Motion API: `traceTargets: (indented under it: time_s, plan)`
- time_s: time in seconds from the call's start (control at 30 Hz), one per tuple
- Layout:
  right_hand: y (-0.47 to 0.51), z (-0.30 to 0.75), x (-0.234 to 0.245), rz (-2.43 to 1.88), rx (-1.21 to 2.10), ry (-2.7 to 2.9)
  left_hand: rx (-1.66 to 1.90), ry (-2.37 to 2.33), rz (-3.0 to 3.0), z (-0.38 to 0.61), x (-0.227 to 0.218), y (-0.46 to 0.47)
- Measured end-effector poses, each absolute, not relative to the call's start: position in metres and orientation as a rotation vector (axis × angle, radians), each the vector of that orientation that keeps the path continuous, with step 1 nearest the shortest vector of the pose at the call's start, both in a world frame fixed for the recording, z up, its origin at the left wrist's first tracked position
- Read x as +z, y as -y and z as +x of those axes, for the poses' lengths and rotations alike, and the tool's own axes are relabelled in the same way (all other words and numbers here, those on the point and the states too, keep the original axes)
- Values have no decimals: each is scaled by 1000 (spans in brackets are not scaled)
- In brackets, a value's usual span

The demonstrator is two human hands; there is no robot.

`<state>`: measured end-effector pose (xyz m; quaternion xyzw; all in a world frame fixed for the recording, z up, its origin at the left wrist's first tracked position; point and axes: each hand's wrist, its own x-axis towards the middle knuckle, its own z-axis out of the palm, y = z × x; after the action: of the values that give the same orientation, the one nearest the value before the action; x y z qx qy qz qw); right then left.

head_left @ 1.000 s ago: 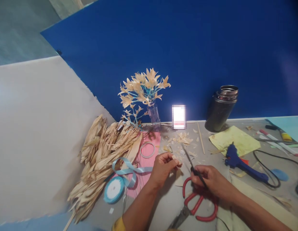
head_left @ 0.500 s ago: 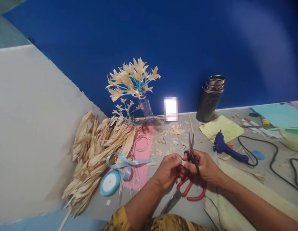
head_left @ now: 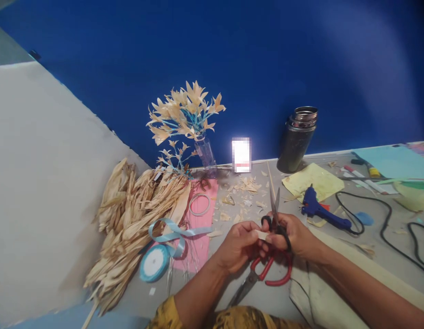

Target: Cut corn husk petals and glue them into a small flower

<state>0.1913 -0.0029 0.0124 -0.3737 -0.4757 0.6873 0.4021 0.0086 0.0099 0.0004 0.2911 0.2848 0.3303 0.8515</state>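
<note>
Between both hands is a small pale piece of corn husk. My left hand pinches its left end between thumb and fingers. The thumb of my right hand presses on the other end, while black-handled scissors are hooked on the same hand, blades pointing up and slightly apart. Directly below, a larger pair of red-handled scissors lies on the table, its handles partly hidden by my hands.
Left are a dried husk bundle, a blue ribbon roll and pink paper. Husk flowers stand in a clear vase behind. A dark flask, a blue glue gun and its cord lie rightward.
The husk piece shows more plainly between my thumbs, which are slightly farther apart. The upright scissors have shifted slightly right and tilt a little differently. The whole view has shifted slightly.
</note>
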Motion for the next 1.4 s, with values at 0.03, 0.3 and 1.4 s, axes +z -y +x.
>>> traceTargets:
  time_s: [0.03,0.3,1.4]
  plan:
    - [2,190,11,-983,1691,1208,713,-641,626,9,-1,-10]
    - [4,182,3,-1019,1674,1122,793,-722,558,13,-7,-10]
    - [3,187,0,-966,1573,920,785,-334,340,10,8,-10]
